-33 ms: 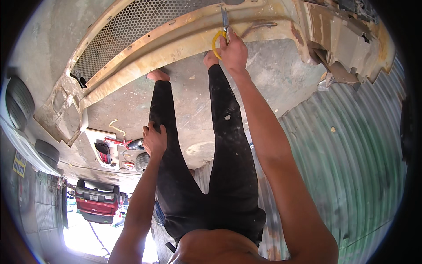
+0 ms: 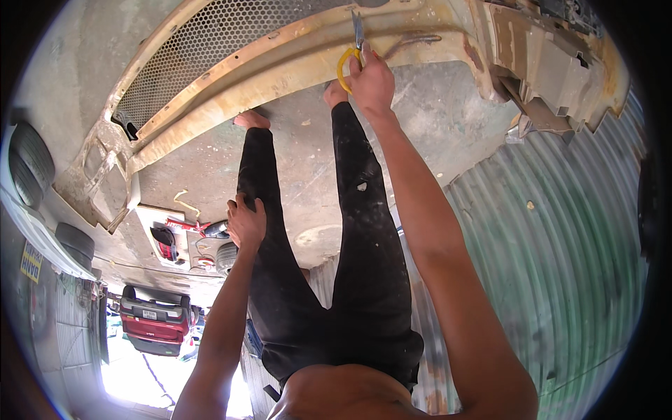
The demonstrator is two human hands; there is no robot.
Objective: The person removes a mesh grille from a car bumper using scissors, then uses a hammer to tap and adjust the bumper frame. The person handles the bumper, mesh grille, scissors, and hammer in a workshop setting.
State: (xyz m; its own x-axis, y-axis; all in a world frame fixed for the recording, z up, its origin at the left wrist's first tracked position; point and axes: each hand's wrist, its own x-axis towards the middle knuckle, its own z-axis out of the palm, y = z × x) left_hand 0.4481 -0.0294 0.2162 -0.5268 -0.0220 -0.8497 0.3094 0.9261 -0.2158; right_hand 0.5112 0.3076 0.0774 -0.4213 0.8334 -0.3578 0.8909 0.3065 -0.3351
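Observation:
A pair of scissors (image 2: pixel 359 31) with yellow handles is in my right hand (image 2: pixel 372 82), its fingers wrapped round one handle loop. The metal blades point away from me and lie over the near edge of a large, worn cream vehicle bumper (image 2: pixel 280 91). Part of the other loop shows to the left of my fingers. Against the left leg of my black trousers (image 2: pixel 262 164) rests my left hand (image 2: pixel 246 222), near the knee, with nothing in it and its fingers apart. A honeycomb mesh panel (image 2: pixel 210 52) is set into the bumper.
Several tyres (image 2: pixel 31 164) stand at the left. A board (image 2: pixel 150 217) with a red-and-black tool (image 2: pixel 210 229) lies on the floor beyond my left hand. Corrugated metal sheeting (image 2: pixel 546 259) runs along the right. A red vehicle (image 2: pixel 154 318) is at the lower left.

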